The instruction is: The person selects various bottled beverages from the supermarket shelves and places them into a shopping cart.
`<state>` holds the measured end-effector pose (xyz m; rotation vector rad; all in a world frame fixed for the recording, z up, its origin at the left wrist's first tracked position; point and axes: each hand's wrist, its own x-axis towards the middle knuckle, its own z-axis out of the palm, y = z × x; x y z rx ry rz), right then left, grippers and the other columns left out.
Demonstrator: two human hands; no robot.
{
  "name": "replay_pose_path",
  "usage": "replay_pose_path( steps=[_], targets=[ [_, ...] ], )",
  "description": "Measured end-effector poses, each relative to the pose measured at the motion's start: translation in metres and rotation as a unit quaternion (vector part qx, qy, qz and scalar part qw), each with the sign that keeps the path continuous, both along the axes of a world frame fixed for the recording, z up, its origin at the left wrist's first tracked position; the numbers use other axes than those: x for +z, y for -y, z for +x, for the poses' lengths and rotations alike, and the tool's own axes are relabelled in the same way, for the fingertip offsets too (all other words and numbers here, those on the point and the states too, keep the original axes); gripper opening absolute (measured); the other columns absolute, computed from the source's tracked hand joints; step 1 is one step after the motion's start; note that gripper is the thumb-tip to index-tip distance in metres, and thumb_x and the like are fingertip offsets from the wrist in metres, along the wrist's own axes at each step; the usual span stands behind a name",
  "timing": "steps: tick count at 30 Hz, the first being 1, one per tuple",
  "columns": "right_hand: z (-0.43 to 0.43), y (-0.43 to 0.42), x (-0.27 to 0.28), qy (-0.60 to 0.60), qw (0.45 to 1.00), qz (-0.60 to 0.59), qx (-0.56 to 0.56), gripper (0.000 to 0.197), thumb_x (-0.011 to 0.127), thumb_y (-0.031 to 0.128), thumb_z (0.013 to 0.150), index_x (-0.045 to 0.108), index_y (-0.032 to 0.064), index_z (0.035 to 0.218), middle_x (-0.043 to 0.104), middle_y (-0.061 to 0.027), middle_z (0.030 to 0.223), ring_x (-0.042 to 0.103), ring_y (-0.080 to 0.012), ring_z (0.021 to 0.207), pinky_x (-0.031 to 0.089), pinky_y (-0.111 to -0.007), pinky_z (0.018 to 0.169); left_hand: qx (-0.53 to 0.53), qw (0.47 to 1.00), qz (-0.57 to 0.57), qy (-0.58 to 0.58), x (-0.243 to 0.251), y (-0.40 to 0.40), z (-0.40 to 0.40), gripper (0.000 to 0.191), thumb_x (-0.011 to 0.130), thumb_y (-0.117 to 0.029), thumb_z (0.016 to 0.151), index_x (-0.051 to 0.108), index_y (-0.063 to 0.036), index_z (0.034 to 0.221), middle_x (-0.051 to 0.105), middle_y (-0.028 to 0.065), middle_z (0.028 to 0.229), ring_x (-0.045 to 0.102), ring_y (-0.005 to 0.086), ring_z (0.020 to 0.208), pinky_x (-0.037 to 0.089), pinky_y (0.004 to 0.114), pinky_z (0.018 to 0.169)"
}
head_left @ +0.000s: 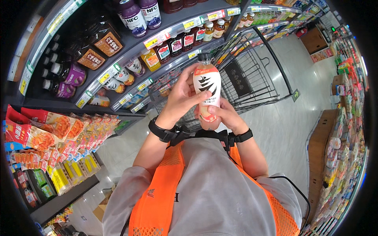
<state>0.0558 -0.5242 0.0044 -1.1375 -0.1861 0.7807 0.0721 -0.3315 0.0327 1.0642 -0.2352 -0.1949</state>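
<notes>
Both of my hands hold one plastic drink bottle (210,78) in front of my chest. It is upright in view, with a black cap, a white and pink label bearing writing, and a pale pink drink at the base. My left hand (186,91) wraps the bottle's side at mid-height, its thumb across the label. Lower down, my right hand (227,115) grips the bottle near its base, thumb on the front. The fingers behind the bottle are mostly hidden. A black strap sits on each wrist.
A wire shopping cart (254,101) stands just beyond my hands. Drink shelves (177,29) with juice bottles curve along the left and front. Snack packets (44,126) hang at the left. Pale floor (283,141) runs to a stocked, wood-panelled shelf (320,153) on the right.
</notes>
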Motion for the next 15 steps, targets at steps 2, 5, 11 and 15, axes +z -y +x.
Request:
replay_pose_path(
  steps=[2,5,11,15],
  targets=[
    [-0.012,-0.01,-0.012,0.023,1.0,-0.015,-0.014,0.047,0.07,0.03,0.09,0.055,-0.0008,0.123,0.065,-0.008,0.111,0.062,-0.0152,0.1,0.049,-0.03,0.088,0.001,1.0,0.003,0.007,-0.007,-0.004,-0.009,0.082,0.08,-0.011,0.079,0.031,-0.0038,0.145,0.054,0.0129,0.13,0.057,0.02,0.115,0.05,0.035,0.094],
    [-0.033,-0.034,-0.006,0.06,0.993,-0.068,-0.071,0.048,0.075,0.026,0.087,0.055,0.0007,0.122,0.062,-0.0023,0.109,0.057,-0.0102,0.1,0.047,-0.028,0.089,0.05,0.977,0.191,0.086,-0.03,-0.019,-0.018,0.09,0.083,-0.009,0.074,0.029,0.0017,0.145,0.053,0.0141,0.13,0.055,0.0195,0.117,0.047,0.035,0.098],
    [-0.043,-0.035,-0.032,0.075,0.985,-0.139,-0.073,0.055,0.079,0.021,0.083,0.051,0.0021,0.126,0.063,-0.0016,0.106,0.058,-0.0095,0.097,0.047,-0.027,0.087,-0.017,0.987,0.146,0.058,-0.059,-0.027,-0.017,0.074,0.085,-0.009,0.071,0.041,0.0,0.129,0.054,0.0124,0.122,0.057,0.019,0.114,0.051,0.034,0.093],
    [-0.025,-0.018,-0.025,0.136,0.971,-0.191,-0.052,0.084,0.083,0.025,0.076,0.037,0.0047,0.143,0.057,-0.0056,0.123,0.054,-0.0149,0.112,0.045,-0.035,0.095,-0.04,0.993,0.084,0.067,-0.07,-0.016,-0.013,0.078,0.085,-0.008,0.068,0.032,-0.0053,0.125,0.049,0.009,0.119,0.053,0.0183,0.116,0.047,0.034,0.099]
  ],
)
